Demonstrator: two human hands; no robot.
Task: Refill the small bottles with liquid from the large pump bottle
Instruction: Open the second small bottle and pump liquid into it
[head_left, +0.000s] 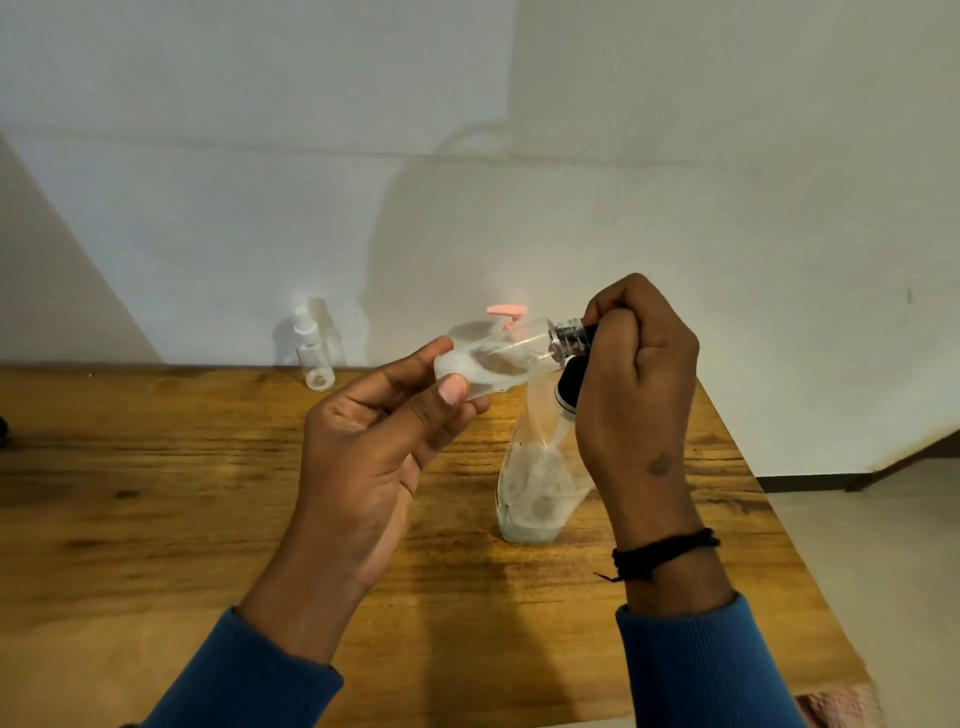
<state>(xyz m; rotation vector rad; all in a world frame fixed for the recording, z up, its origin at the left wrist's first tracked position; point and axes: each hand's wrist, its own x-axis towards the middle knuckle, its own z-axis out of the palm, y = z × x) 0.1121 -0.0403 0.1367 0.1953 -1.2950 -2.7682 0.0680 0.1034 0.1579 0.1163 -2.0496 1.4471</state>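
Right now the left hand (379, 441) pinches the small bottle (498, 358) above the bench (156, 493), its long axis nearly level, neck toward the right hand (636, 374), whose grip closes on the cap (584, 332). Below stands the pump bottle (535, 483).

Left hand (374, 431) holds small bottle (498, 358); right hand (636, 374) grips its cap (587, 335).
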